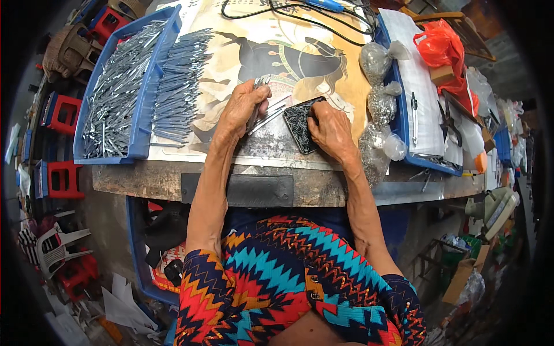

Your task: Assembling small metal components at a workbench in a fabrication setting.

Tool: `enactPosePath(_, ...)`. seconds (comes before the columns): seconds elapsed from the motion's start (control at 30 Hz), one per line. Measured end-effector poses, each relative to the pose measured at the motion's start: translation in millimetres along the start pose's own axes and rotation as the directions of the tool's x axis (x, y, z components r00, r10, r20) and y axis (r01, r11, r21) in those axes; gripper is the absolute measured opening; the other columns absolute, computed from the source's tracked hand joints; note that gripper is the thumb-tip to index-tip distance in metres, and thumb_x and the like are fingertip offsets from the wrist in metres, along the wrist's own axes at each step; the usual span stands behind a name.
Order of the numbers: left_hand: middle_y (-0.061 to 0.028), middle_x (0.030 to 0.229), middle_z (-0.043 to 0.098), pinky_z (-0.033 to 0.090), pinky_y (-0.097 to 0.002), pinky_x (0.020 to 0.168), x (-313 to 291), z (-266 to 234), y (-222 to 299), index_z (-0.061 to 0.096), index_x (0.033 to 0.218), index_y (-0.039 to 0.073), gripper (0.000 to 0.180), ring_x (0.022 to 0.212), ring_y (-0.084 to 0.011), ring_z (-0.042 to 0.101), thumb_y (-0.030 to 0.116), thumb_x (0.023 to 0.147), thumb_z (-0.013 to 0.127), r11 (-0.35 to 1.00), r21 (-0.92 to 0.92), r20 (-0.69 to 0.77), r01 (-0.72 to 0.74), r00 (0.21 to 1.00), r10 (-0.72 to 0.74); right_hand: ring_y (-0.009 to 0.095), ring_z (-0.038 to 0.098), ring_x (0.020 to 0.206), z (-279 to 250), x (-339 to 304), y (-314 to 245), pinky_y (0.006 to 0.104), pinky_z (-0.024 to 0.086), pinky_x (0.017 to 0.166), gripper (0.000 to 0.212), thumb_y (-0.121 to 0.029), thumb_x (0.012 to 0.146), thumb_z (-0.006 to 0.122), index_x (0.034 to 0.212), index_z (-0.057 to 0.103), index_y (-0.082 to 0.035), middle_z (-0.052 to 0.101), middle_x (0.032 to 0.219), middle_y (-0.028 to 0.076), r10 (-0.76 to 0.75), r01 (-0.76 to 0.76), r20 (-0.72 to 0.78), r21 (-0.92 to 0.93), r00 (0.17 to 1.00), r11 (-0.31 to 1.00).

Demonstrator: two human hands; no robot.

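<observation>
Head view shows the left hand (234,115) with its fingers (262,93) closed around several slim metal rods (252,120), which run along the palm and poke out past the fingertips; they overlap too much for an exact count. Just right of those fingers, at least two loose rods (270,117) lie slanting on the bench (144,180). The right hand (334,131) has its fingers bent down into one dark tray (292,135), so the small metal pieces (296,120) lie under and just left of them, too many to count; whether those fingertips pinch a piece is hidden. Well left of the left fingers stands one blue bin (148,109), heaped with uncountable rods, and between it and the left hand lies one long row of rods (180,89). Beyond both sets of fingers, one printed horse (277,57) covers the sheet, and farther on lie one blue tool (326,4) and a black cable (300,19). Right of the right fingers sit three clear bags (375,62), then one blue tray (436,165) carrying one pair of dark-handled pliers (449,123), with one red bag (443,47) near its far end.
</observation>
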State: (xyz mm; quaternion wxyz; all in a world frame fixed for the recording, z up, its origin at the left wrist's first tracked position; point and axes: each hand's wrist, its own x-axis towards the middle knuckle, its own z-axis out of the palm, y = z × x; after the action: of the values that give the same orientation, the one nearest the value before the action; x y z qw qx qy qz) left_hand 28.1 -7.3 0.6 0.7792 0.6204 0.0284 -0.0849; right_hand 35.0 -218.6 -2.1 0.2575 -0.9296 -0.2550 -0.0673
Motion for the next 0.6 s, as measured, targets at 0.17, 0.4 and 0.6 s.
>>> enactPosePath(0.17, 0.0019, 0.06, 0.046, 0.033, -0.0173, 0.049, -5.0, 3.5, 10.4, 0.048, 0.082, 0.007, 0.012, 0.053, -0.0034, 0.041, 0.015, 0.09, 0.046, 0.972, 0.216, -0.088, 0.093, 0.993, -0.075, 0.038, 0.055, 0.065, -0.1, 0.4, -0.2, 0.0449, 0.044, 0.058, 0.013, -0.009, 0.074, 0.054, 0.074, 0.048, 0.002, 0.052, 0.071, 0.02, -0.079, 0.078, -0.018, -0.02, 0.997, 0.997)
enactPosePath(0.4, -0.0264, 0.083, 0.06, 0.044, -0.0457, 0.07, -0.4, 10.6, 5.7, 0.057, 0.093, -0.003, 0.028, 0.08, -0.042, 0.058, 0.021, 0.078, 0.057, 0.5, 0.866, -0.123, 0.012, 0.974, 0.19, 0.042, 0.052, 0.066, -5.6, 0.0, -3.5, 0.0467, 0.039, 0.059, 0.018, -0.013, 0.076, 0.054, 0.074, 0.043, 0.001, 0.051, 0.067, 0.022, -0.063, 0.065, -0.019, 0.086, 0.998, 0.994)
enactPosePath(0.6, -0.022, 0.071, 0.058, 0.043, -0.0409, 0.063, -0.1, 5.5, -6.3, 0.058, 0.087, -0.003, 0.026, 0.069, -0.0354, 0.058, 0.017, 0.072, 0.062, 0.491, 0.86, -0.047, -0.138, 0.937, 0.347, 0.039, 0.051, 0.063, -7.3, 0.3, -4.8, 0.0441, 0.039, 0.059, 0.016, -0.011, 0.078, 0.051, 0.076, 0.044, 0.003, 0.05, 0.066, 0.022, -0.006, 0.022, -0.079, 0.202, 0.997, 0.979)
